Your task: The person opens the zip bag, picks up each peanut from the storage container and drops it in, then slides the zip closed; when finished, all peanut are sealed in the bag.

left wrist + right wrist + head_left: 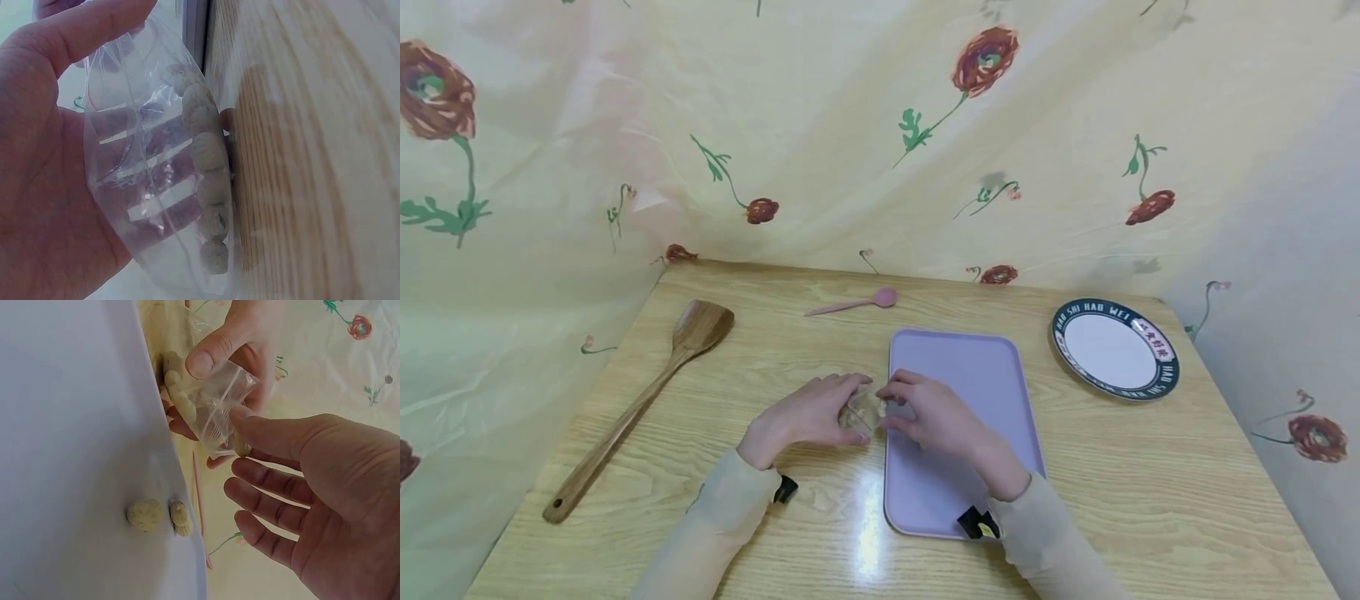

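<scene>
One clear bag (866, 410) is beside the tray (958, 354) in the head view, gripped by the left hand (808, 414). Left wrist view: peanuts (208, 152) line its side. Right wrist view: the right hand (334, 494) pinches one peanut (242, 445) at the bag's mouth; two lie on the tray.

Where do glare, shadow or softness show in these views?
Head: bright glare on the table, left of the tray; left wrist: small glints on the bag, table grain soft toward the right; right wrist: dim, with soft shadow around the tray's peanuts.
</scene>
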A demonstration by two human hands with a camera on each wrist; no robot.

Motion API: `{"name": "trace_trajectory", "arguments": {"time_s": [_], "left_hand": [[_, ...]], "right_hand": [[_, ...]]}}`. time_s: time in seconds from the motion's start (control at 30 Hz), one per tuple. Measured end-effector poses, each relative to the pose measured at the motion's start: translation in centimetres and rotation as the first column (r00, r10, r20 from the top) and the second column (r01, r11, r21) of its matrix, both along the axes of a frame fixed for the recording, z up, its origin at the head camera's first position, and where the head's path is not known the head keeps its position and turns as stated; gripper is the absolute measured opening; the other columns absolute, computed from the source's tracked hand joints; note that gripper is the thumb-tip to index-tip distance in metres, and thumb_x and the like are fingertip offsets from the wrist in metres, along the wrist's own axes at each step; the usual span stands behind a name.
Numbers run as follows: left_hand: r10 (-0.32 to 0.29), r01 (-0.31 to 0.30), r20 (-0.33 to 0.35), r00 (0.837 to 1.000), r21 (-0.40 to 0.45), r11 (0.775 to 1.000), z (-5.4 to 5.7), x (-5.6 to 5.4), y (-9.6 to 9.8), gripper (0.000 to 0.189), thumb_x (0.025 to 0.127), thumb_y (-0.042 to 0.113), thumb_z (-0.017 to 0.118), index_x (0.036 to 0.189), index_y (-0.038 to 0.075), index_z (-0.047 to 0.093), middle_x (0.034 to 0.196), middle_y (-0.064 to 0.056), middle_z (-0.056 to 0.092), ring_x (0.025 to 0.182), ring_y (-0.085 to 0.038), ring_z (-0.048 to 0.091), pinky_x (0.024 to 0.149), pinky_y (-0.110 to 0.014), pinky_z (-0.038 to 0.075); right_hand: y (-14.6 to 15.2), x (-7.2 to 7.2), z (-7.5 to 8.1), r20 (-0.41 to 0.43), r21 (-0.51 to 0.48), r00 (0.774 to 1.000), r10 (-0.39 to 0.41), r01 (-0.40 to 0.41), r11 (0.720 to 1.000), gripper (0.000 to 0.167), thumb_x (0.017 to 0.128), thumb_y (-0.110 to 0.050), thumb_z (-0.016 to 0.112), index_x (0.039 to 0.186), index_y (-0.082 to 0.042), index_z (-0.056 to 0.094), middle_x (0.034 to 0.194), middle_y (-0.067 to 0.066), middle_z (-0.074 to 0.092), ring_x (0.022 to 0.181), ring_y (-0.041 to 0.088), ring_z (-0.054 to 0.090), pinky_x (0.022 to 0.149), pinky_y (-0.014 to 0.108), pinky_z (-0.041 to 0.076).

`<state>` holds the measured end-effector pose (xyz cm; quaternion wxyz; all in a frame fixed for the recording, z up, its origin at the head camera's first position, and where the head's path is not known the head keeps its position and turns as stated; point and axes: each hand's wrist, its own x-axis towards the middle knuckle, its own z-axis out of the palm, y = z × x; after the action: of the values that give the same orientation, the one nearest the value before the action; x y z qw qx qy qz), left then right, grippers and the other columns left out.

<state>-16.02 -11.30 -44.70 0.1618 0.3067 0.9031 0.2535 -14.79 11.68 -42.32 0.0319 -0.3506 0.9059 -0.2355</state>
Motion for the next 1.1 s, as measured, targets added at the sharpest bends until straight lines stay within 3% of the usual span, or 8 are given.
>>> {"name": "trace_trajectory", "arguments": {"time_s": [0.7, 1.1], "left_hand": [[0.013, -0.013, -0.004, 1.0, -0.012, 1.0, 0.2, 0.1, 0.1, 0.082, 0.083, 0.044, 0.079, 0.15, 0.014, 0.041, 0.131, -0.007, 0.059, 0.122, -0.025, 0.053, 0.107, -0.054, 0.036], [0.019, -0.02, -0.005, 1.0, -0.02, 1.0, 0.2, 0.1, 0.2, 0.083, 0.083, 0.044, 0.079, 0.15, 0.014, 0.041, 0.135, -0.009, 0.057, 0.125, -0.027, 0.052, 0.108, -0.05, 0.036]], "right_hand": [[0.1, -0.1, 0.0, 0.016, -0.022, 1.0, 0.015, -0.014, 1.0, 0.034, 0.085, -0.016, 0.081, 0.114, -0.003, 0.07, 0.101, 0.004, 0.064, 0.089, 0.019, 0.062, 0.076, 0.034, 0.052], [2.0, -0.7, 0.8, 0.078, -0.016, 0.997, -0.028, 0.03, 0.999, 0.034, 0.087, -0.015, 0.078, 0.118, -0.005, 0.069, 0.109, 0.005, 0.065, 0.094, 0.019, 0.062, 0.079, 0.034, 0.052]]}}
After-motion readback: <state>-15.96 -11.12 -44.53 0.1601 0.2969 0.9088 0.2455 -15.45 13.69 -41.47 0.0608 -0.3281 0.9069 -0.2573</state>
